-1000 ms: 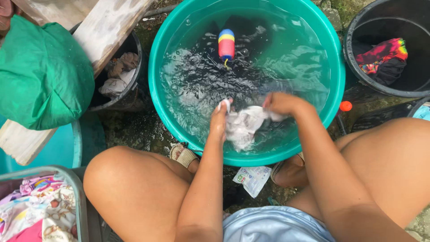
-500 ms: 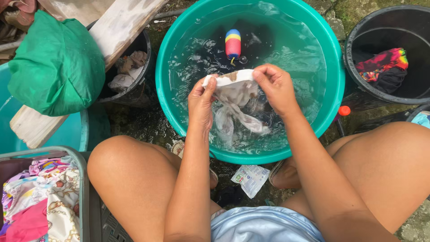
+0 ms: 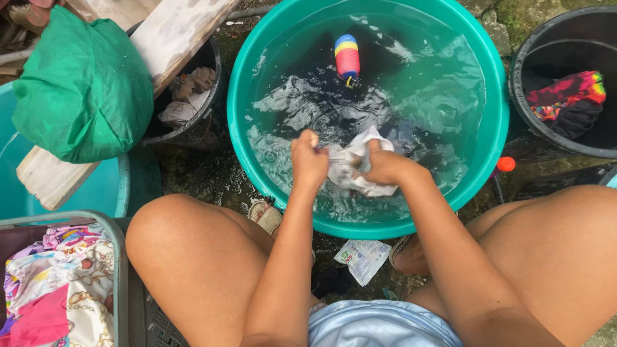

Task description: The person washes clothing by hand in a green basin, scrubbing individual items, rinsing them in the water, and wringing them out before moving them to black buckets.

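— What is sitting closest to us?

— A person's two bare knees are sticking out, and a small white packet (image 3: 362, 259) is lying on the wet ground between the feet. A basket (image 3: 117, 270) with bright, colourful clothes is sitting by the left knee.

— What are the hands doing?

— Both hands are squeezing a white cloth (image 3: 357, 168). The left hand (image 3: 309, 160) is making a tight fist around one end. The right hand (image 3: 383, 166) is gripping the other end, fingers closed on it. The hands are close together.

— Where is the cloth?

— It is sitting bunched up at the near side of the big green tub (image 3: 247, 173), right at the water.

— What else is in the tub?

— Dark clothes are lying under the water. A little striped toy (image 3: 347, 58), blue, yellow and pink, is floating at the far side.

— And around the tub?

— A black bucket (image 3: 546, 138) with a rainbow cloth (image 3: 569, 90) is standing on the right. On the left, a green bundle (image 3: 80, 90) is resting on a wooden plank (image 3: 160, 45), beside another black bucket (image 3: 212, 71) holding rags.
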